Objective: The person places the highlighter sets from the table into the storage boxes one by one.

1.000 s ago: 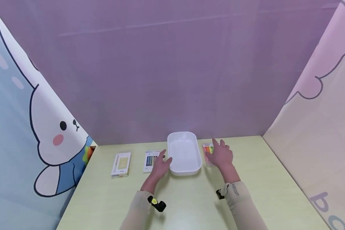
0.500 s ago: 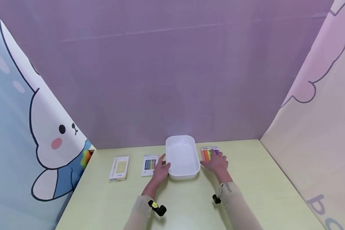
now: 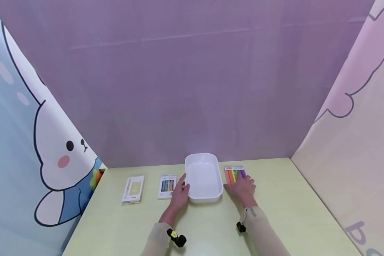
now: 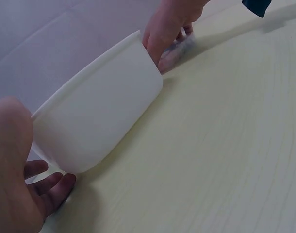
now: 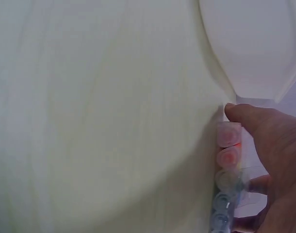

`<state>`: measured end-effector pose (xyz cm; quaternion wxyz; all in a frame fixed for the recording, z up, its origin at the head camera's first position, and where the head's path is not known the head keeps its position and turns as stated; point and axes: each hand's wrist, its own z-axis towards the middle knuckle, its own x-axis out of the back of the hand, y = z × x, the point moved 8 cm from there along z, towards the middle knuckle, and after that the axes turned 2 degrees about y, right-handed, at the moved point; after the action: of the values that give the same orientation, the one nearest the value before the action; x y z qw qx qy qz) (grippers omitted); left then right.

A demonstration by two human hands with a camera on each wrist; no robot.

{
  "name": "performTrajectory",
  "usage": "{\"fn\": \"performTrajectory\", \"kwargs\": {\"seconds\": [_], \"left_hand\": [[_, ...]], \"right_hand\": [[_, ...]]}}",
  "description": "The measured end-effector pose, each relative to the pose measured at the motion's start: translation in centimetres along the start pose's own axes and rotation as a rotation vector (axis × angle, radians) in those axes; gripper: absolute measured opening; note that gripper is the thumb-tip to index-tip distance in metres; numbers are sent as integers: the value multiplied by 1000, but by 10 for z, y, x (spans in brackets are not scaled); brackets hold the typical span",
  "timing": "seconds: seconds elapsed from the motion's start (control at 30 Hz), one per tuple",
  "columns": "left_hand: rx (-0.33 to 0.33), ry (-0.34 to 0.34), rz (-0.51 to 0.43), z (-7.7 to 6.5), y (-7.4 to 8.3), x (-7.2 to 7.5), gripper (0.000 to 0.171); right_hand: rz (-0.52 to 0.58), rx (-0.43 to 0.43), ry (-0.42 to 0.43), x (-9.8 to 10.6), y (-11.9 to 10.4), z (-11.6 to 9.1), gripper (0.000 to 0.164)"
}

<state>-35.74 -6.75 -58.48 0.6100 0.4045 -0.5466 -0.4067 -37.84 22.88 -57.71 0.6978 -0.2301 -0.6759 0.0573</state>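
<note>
A white rectangular plastic tray (image 3: 203,177) stands on the table in the middle of the head view. At its near left corner is my left hand (image 3: 180,197), thumb by the rim; in the left wrist view the fingers (image 4: 58,191) reach the tray's lower edge. To the right of the tray lies a flat clear pack of coloured markers (image 3: 231,175). My right hand (image 3: 242,188) lies over its near part, fingers spread. The right wrist view shows the thumb (image 5: 240,110) beside the pack's corner and other fingers over its top, with the round marker ends facing the camera.
Left of the tray lies a white box with a window of coloured sticks (image 3: 167,186). Farther left is a white and yellow box (image 3: 133,190). A purple cloth wall (image 3: 192,89) rises behind the table (image 3: 211,231), with printed cloth panels at both sides.
My right hand has come down onto the marker pack from above it. My left hand has settled against the tray's side. The head view has shifted slightly.
</note>
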Motion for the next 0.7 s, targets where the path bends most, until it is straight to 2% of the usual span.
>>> {"fn": "performTrajectory", "kwargs": {"seconds": [0.2, 0.4, 0.57, 0.7], "left_hand": [[12, 4, 12, 1, -3, -1, 52], [27, 1, 29, -2, -7, -1, 52], [22, -5, 28, -2, -5, -1, 52], [29, -6, 20, -3, -7, -2, 52]], "right_hand": [[-8, 28, 55, 1, 2, 5, 96], [12, 26, 62, -3, 7, 7, 98], [36, 28, 95, 4, 4, 4, 97], [28, 21, 74, 7, 1, 3, 97]]}}
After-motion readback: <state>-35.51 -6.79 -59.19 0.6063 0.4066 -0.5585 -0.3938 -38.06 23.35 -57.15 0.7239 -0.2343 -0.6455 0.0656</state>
